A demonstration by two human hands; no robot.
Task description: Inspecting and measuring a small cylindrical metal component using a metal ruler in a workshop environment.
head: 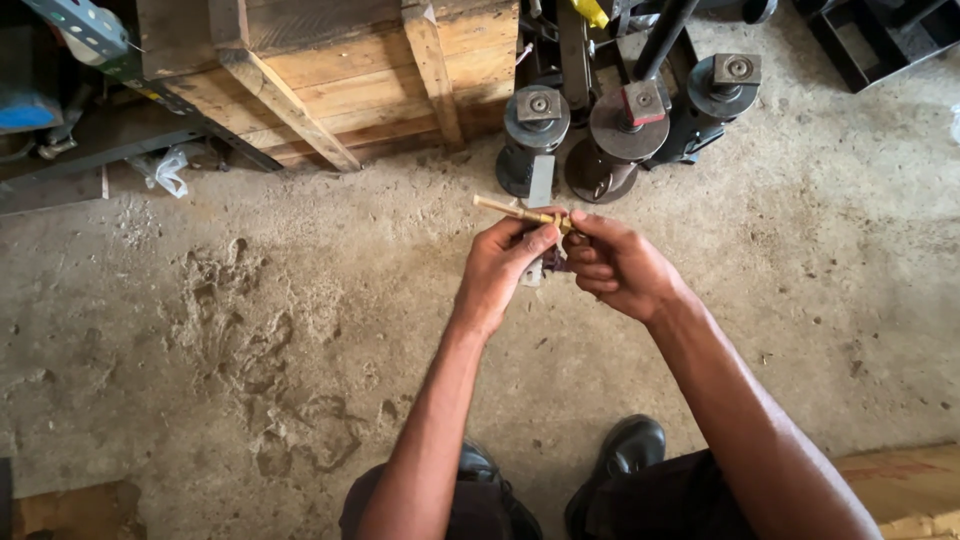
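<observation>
Daylight is falling soft and even across the concrete floor (250, 330); shadows are lying faint and short. Top left corner is sinking into deep shade beside the wooden crate (340, 70). No glare is showing. Wide lens is bending lines toward the edges. Centre is staying sharp; the nearest forearms are blurring slightly.

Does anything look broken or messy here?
Yes. The floor left of the hands is gouged and crumbly, with loose lumps. A crumpled plastic scrap lies by the crate. The brass rod in both hands looks fine.
</observation>
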